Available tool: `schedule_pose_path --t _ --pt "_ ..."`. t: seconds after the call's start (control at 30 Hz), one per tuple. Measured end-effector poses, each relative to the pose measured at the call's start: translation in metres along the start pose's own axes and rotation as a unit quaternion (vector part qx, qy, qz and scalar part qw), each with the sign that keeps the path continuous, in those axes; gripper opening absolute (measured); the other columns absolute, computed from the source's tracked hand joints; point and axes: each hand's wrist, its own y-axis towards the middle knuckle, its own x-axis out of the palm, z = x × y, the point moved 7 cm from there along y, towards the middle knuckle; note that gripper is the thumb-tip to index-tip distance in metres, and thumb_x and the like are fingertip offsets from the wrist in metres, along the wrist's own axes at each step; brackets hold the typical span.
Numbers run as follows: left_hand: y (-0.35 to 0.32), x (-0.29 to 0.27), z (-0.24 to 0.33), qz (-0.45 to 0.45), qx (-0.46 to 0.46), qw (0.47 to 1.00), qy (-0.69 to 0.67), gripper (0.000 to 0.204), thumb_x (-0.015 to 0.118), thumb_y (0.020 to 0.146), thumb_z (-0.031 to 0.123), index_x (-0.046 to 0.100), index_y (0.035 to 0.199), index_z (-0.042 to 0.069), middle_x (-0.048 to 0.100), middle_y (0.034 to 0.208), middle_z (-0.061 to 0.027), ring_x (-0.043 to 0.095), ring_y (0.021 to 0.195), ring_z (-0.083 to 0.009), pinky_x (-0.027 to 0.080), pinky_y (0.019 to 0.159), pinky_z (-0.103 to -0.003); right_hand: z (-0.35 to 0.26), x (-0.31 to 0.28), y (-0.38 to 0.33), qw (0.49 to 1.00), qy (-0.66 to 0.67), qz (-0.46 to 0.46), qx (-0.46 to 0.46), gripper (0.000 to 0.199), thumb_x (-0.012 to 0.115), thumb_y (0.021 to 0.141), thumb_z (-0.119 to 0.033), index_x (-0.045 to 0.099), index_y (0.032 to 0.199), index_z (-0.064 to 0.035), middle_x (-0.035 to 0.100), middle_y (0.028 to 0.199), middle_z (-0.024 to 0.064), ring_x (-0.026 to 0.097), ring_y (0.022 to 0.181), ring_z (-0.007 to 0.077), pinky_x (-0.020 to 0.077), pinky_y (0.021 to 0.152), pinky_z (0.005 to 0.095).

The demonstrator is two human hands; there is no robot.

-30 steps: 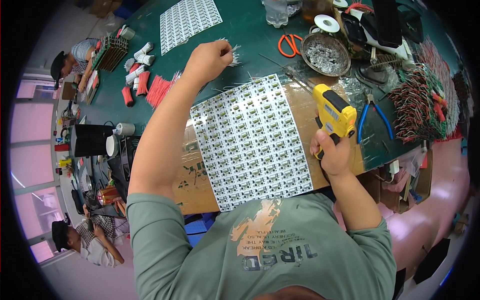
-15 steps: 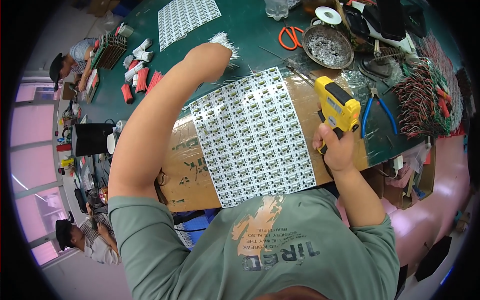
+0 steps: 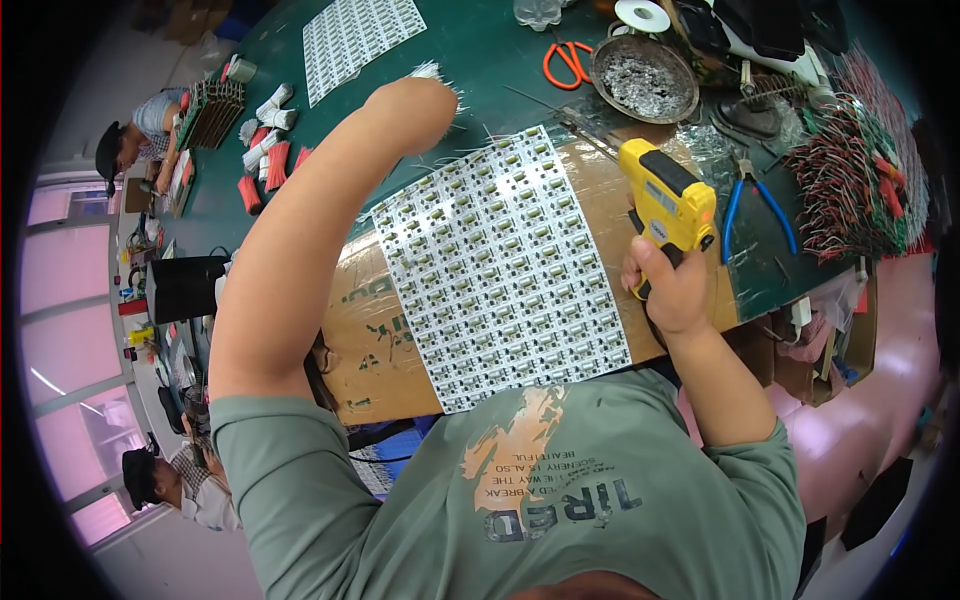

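Observation:
In my right hand is a yellow and black soldering gun, gripped by its handle with the tip pointing away and to the left. A white sheet of circuit boards with many small parts lies in front of me, its near edge against my shirt. Past the sheet's far left corner, my left hand is over a bundle of thin white wires. Its fingers are hidden beneath the back of the hand. A few loose wires stick out over the sheet's far edge.
Brown cardboard lies under the sheet. To the right are blue-handled pliers and a pile of red and green wires. Farther back sit orange scissors, a pan of solder scraps and another board sheet. Two people sit at left.
The whole view has shifted slightly. My left hand now covers more of the white wire bundle. My right hand still holds the soldering gun in nearly the same place.

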Motion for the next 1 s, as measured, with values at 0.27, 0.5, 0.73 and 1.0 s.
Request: schedule_pose_path --t 0.27,0.5,0.73,1.0 --pt "0.007 0.007 -0.005 -0.017 0.003 1.0 -0.008 0.025 0.055 0.076 -0.004 0.068 0.096 0.003 0.067 0.098 -0.0186 0.065 0.095 -0.0365 0.053 0.079 -0.043 0.0 -0.001 0.001 1.0 0.001 -0.008 0.001 0.023 0.065 0.09 -0.017 0.057 0.103 0.0005 0.058 0.074 0.0016 0.054 0.062 0.0081 0.0457 0.057 0.0232" --pt "0.003 0.0 0.002 -0.01 0.01 1.0 0.006 0.021 0.056 0.075 -0.004 0.068 0.091 0.002 0.067 0.098 -0.0191 0.065 0.094 -0.0375 0.054 0.078 -0.044 0.002 -0.004 0.002 1.0 -0.009 -0.006 0.01 0.026 0.065 0.09 -0.018 0.056 0.106 0.0005 0.058 0.077 0.0021 0.054 0.063 0.0082 0.0458 0.057 0.023" --pt "-0.001 0.002 0.003 0.005 0.001 1.0 0.005 0.02 0.057 0.075 -0.003 0.068 0.09 0.002 0.068 0.097 -0.0178 0.065 0.094 -0.037 0.054 0.078 -0.043 0.0 -0.003 0.002 1.0 -0.013 -0.004 0.009 0.026 0.064 0.091 -0.018 0.055 0.106 0.0004 0.057 0.076 0.0018 0.054 0.063 0.0082 0.0456 0.057 0.023" --pt "-0.008 0.003 -0.014 0.11 0.004 0.994 -0.025 0.013 0.059 0.084 0.011 0.067 0.093 0.005 0.064 0.097 -0.0149 0.062 0.093 -0.0339 0.051 0.079 -0.042 -0.001 -0.006 0.003 1.0 -0.021 -0.007 0.005 0.026 0.064 0.091 -0.019 0.055 0.105 0.0003 0.057 0.076 0.0017 0.054 0.063 0.0081 0.0454 0.057 0.0231"
